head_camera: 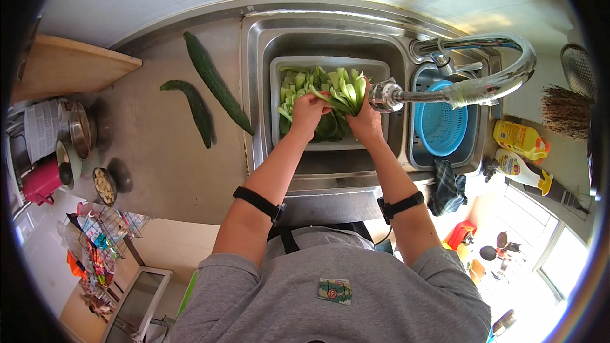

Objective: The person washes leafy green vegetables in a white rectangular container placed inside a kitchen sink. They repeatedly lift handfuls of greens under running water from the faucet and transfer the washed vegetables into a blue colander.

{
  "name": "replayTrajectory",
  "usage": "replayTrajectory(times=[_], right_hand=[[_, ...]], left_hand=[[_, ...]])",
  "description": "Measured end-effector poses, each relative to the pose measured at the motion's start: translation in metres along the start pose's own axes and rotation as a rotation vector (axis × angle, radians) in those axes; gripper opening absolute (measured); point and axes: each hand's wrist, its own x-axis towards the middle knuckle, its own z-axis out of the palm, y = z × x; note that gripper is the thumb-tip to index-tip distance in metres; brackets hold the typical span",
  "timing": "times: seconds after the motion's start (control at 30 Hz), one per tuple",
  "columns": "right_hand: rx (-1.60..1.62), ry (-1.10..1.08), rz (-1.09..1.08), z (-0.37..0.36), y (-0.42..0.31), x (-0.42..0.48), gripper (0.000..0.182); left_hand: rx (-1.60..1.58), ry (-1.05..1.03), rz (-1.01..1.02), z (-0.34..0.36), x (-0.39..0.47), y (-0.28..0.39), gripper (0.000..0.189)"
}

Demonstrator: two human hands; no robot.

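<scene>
My right hand (366, 121) grips a bunch of leafy greens (350, 88), its pale stalks pointing away from me. The fingers of my left hand (309, 113) pinch one stalk at the left side of that bunch. Both hands are over a white rectangular basin (380, 137), which stands in the larger bowl of a steel sink (333, 43). More leafy greens (298, 79) lie in the basin, with dark leaves below my hands. The faucet's spout head (385, 96) hangs just right of my right hand.
Two cucumbers (217, 81) lie on the steel counter (157, 162) to the left. A blue colander (441, 121) sits in the small right bowl, under the curved faucet (522, 64). A dark cloth (447, 188) hangs over the front edge. Bottles (519, 140) stand at the far right.
</scene>
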Motion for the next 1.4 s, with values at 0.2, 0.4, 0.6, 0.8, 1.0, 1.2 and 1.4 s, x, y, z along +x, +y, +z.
replayTrajectory(times=[0.2, 0.4, 0.6, 0.8, 1.0, 1.2, 1.4], right_hand=[[-0.002, -0.042, -0.041, 0.001, 0.003, -0.001, 0.09], [0.205, -0.145, -0.026, -0.019, -0.007, -0.003, 0.088], [0.329, -0.31, 0.172, -0.025, 0.008, -0.006, 0.066], [0.305, -0.271, 0.068, -0.021, 0.022, -0.004, 0.061], [0.314, -0.26, 0.002, -0.03, 0.011, -0.004, 0.079], [0.284, -0.232, -0.006, -0.034, -0.001, -0.004, 0.085], [0.307, -0.104, -0.006, -0.03, 0.004, -0.003, 0.077]], left_hand=[[0.143, -0.039, 0.181, 0.008, -0.009, 0.015, 0.028], [0.175, -0.109, 0.314, 0.005, -0.002, 0.021, 0.027], [0.162, -0.052, 0.182, 0.003, -0.004, 0.032, 0.02], [0.179, -0.096, 0.13, 0.004, -0.003, 0.029, 0.024], [0.308, -0.264, 0.239, 0.009, -0.01, 0.035, 0.037], [0.382, -0.234, 0.314, 0.006, -0.004, 0.03, 0.042], [0.273, -0.169, 0.276, 0.015, -0.008, 0.025, 0.029]])
